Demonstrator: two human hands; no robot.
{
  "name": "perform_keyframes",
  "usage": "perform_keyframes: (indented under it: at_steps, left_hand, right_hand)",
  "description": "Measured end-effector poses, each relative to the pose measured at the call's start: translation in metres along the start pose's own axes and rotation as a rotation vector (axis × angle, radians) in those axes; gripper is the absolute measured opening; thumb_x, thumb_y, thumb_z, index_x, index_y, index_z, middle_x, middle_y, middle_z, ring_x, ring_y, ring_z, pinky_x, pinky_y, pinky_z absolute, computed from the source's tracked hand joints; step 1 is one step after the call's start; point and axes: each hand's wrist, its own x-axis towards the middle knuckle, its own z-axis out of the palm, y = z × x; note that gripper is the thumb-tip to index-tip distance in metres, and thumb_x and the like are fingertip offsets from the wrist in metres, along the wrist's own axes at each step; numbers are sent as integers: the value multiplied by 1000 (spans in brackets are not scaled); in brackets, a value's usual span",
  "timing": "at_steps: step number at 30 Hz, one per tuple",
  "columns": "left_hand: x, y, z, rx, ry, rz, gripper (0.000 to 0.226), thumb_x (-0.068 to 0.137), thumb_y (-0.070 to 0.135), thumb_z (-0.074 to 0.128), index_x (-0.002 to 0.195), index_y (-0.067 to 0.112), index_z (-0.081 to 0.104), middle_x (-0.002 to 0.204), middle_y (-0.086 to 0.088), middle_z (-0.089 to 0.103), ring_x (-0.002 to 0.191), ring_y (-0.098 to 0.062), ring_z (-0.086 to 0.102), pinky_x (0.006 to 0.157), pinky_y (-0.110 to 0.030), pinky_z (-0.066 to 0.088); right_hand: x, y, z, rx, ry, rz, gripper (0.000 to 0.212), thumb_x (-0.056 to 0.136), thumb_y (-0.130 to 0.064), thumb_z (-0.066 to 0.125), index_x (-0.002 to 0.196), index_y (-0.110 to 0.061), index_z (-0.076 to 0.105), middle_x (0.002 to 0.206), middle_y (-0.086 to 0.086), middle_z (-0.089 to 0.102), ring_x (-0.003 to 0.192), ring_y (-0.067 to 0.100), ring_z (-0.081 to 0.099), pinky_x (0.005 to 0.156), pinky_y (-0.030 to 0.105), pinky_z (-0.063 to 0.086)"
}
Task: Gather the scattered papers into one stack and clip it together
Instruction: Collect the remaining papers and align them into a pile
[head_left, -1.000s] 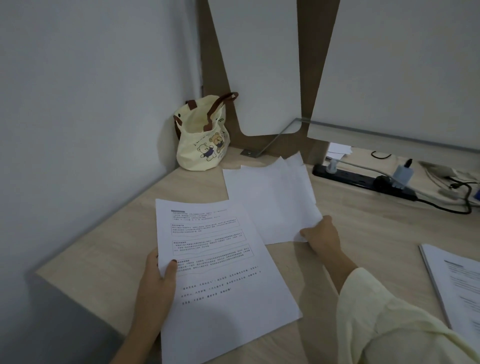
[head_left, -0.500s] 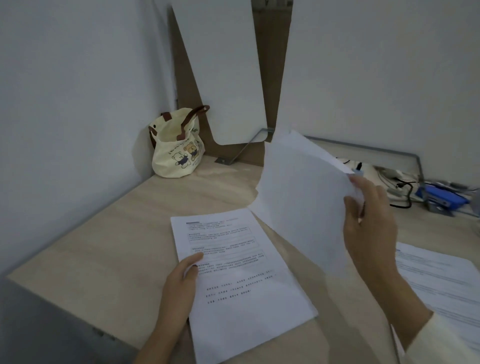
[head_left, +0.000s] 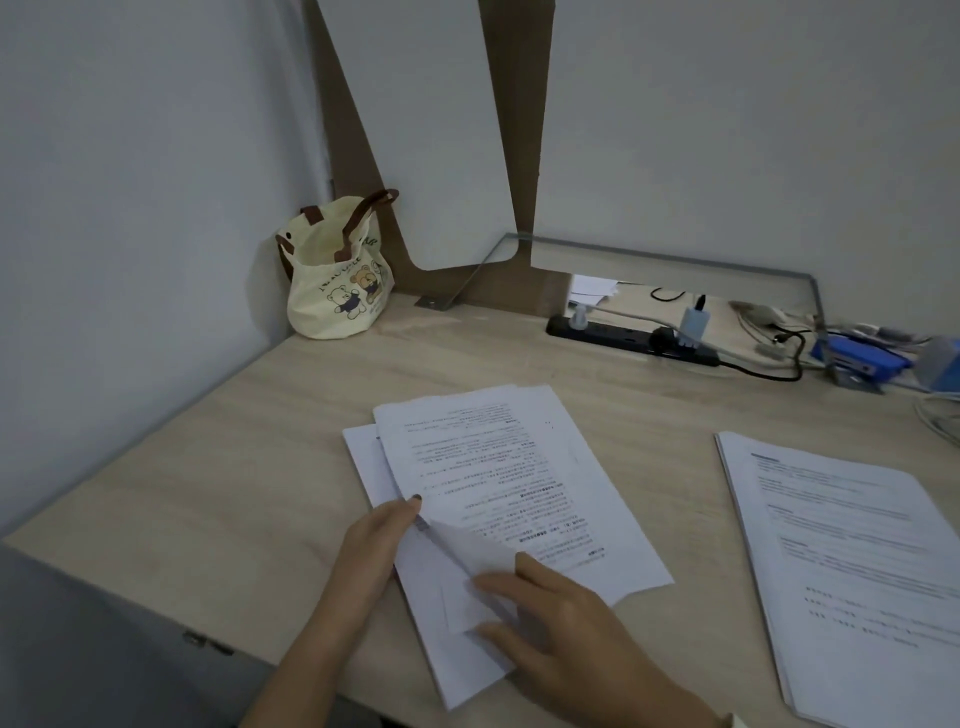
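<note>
The gathered pile of papers (head_left: 498, 483) lies on the wooden desk (head_left: 270, 447), in front of the black power strip (head_left: 628, 338) and nearer the person than it. Its sheets are not squared: a lower sheet sticks out on the side away from the strip's cord, and the top sheet lies upside down to the person, its near corner folded or curled up.

The left hand (head_left: 374, 545) rests at the pile's edge, fingers loosely curled, thumb and forefinger seeming to pinch a sheet's edge beside a small dark thing that might be a clip or staple; it is too small to tell. The right hand (head_left: 561, 608) lies flat and open on the pile's near end, pressing it down and gripping nothing.

A second pile (head_left: 852, 556) lies well apart, below the strip's cord end, not yet merged. By this showing the task is perhaps halfway: the piles remain to be joined, squared and clipped. No loose clip is plainly visible; a blue object (head_left: 862, 358) past the strip's cord end cannot be identified.

Half a second ago the right hand held blank-looking sheets upright in the air above the printed page; now they lie turned over on it.

A cream tote bag (head_left: 337, 275) stands in the corner beyond the strip's far end.
</note>
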Motion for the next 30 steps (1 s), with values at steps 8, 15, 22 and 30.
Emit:
perform_keyframes:
  at_steps: [8, 15, 22, 30]
  left_hand:
    - [6, -8, 1, -39, 25, -15, 26, 91, 16, 55, 116, 11, 62, 118, -7, 66, 107, -23, 63, 99, -43, 47]
    - [6, -9, 6, 70, 30, 78, 49, 89, 7, 57, 136, 15, 43, 133, -3, 51, 120, -23, 52, 103, -41, 42]
    - [7, -10, 7, 87, 24, 70, 55, 86, 2, 60, 136, 15, 40, 136, -7, 51, 121, -25, 51, 104, -44, 41]
    - [4, -6, 8, 101, 42, 101, 40, 91, 11, 56, 130, 15, 49, 135, -3, 52, 122, -21, 51, 104, -39, 41]
  right_hand:
    - [11, 15, -27, 273, 547, 366, 41, 87, 5, 50, 97, -31, 66, 89, -13, 66, 85, -12, 56, 72, 1, 37]
    - [8, 53, -96, 294, 1074, 550, 37, 91, -2, 44, 108, -28, 63, 65, 2, 48, 49, 7, 37, 47, 13, 29]
    - [3, 37, -83, 414, 943, 428, 55, 93, -4, 48, 138, -33, 37, 66, 1, 33, 55, 4, 33, 53, 10, 32]
    - [-7, 27, -18, 239, 144, 360, 26, 93, -12, 52, 96, -33, 67, 101, -35, 58, 100, -23, 49, 81, 3, 41]
